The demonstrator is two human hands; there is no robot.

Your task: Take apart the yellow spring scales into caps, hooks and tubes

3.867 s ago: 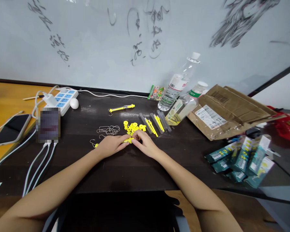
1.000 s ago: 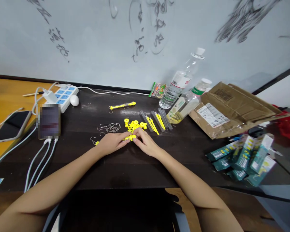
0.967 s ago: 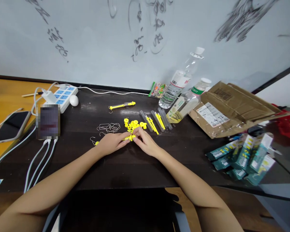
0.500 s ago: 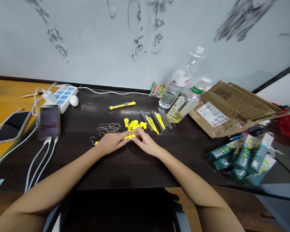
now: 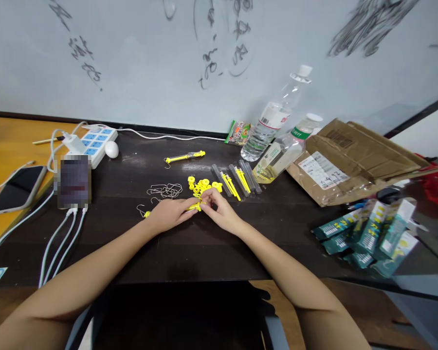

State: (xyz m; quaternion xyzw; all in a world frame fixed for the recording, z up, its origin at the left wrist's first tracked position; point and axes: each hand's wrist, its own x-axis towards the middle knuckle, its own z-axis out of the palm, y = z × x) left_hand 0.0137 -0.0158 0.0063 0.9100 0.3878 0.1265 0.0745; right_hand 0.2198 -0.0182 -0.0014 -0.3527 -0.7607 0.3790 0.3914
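Observation:
My left hand (image 5: 170, 215) is closed around a spring scale (image 5: 194, 207) with yellow ends, held low over the dark table. Its wire hook sticks out to the left of that hand, and the middle is hidden by my fingers. At its right end, the thumb and fingers of my right hand (image 5: 221, 212) pinch the yellow end piece. Just behind my hands is a pile of small yellow plastic parts (image 5: 203, 185). Bent wire hooks (image 5: 165, 190) lie to its left. Clear tubes (image 5: 250, 178) and yellow rods (image 5: 230, 186) lie to its right. Another spring scale (image 5: 185, 157) rests farther back.
On the right stand two bottles (image 5: 264, 129), a cardboard parcel (image 5: 328, 167) and several green boxes (image 5: 368, 233). A snack packet (image 5: 238, 132) leans by the whiteboard (image 5: 138, 63). Leftward are a power strip (image 5: 100, 143), a white ball-like object (image 5: 111, 149), white cables (image 5: 60, 243) and a phone (image 5: 18, 188).
The fingers of my right hand have shifted slightly at the scale's right end. My left hand keeps its hold in nearly the same place. The camera view has moved slightly.

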